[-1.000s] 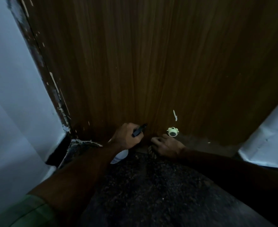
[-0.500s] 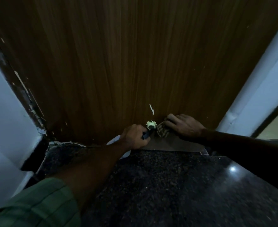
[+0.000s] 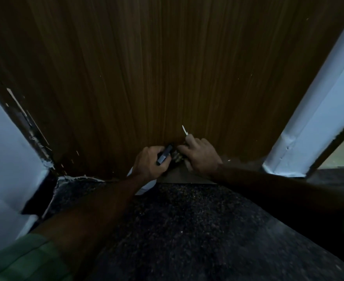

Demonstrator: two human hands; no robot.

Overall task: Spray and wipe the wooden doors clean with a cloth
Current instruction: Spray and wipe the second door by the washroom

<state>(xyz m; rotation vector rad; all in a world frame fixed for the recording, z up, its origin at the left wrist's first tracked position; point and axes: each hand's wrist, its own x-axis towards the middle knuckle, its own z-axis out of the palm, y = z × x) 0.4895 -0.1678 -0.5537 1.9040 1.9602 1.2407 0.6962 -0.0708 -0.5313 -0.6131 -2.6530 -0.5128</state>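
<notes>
A tall wooden door (image 3: 167, 78) fills the view, meeting a dark speckled floor (image 3: 187, 230) between pale walls (image 3: 319, 110). Low against the door's bottom edge, the left hand (image 3: 148, 165) grips a white spray bottle (image 3: 144, 185) by its dark trigger, just beside the right hand (image 3: 201, 155), which presses a crumpled cloth (image 3: 176, 156) to the wood
</notes>
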